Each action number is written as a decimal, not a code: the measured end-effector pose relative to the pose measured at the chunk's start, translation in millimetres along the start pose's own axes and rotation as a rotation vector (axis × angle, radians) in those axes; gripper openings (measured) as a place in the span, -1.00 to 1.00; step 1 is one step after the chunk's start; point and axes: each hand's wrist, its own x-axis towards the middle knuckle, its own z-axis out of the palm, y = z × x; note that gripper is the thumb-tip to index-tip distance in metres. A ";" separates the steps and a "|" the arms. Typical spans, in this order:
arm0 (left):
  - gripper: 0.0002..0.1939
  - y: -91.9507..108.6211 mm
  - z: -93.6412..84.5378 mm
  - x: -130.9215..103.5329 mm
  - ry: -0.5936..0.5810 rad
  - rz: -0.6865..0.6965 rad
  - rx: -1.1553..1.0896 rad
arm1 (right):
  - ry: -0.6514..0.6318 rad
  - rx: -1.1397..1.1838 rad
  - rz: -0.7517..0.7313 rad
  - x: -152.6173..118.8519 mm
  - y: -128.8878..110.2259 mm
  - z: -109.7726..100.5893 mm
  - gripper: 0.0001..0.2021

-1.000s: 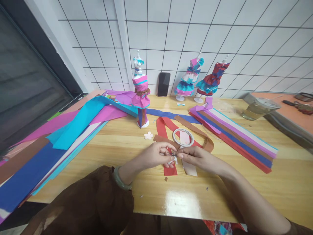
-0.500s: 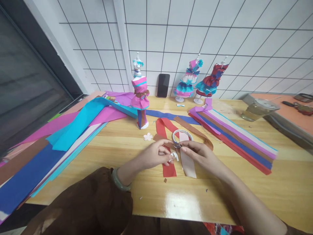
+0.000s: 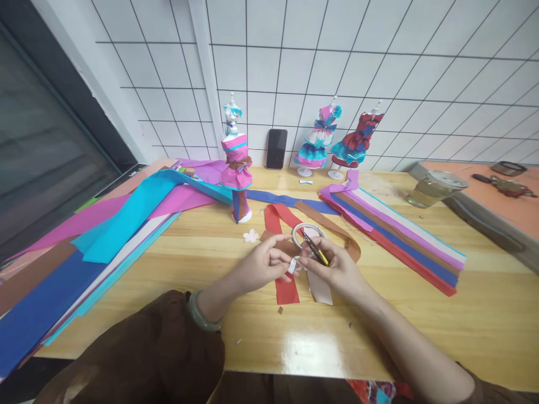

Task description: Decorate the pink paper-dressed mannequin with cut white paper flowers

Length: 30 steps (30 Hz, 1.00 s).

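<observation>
My left hand (image 3: pixel 259 265) pinches a small curled white strip (image 3: pixel 293 264) between thumb and fingers. The fingertips of my right hand (image 3: pixel 339 269) meet the strip's other end. That same hand also grips small thread snips (image 3: pixel 321 256) with yellow and black handles, their dark tips pointing up and left. Just behind my fingers lies a roll of tape (image 3: pixel 296 240), partly covered by the right hand. Beneath the hands are a red crepe paper strip (image 3: pixel 287 292) and a pale pink strip (image 3: pixel 320 290). A pale flower cutout (image 3: pixel 251 235) rests left of them.
A small dress form (image 3: pixel 236 163) in pink stands behind the hands; two more dressed forms (image 3: pixel 316 146) stand by the wall near a phone (image 3: pixel 277 148). Crepe paper strips (image 3: pixel 101 275) cover the left, others (image 3: pixel 400 241) the right. A cup (image 3: pixel 435 188) stands far right.
The thread snips now show in my right hand, blades raised. My right fingertips have come down from the tape roll to the white strip. The whole view has shifted slightly.
</observation>
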 end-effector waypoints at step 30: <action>-0.68 11.8 -16.8 4.4 0.195 -0.110 -0.726 | -0.155 0.035 0.064 -9.3 -3.8 -5.5 -0.74</action>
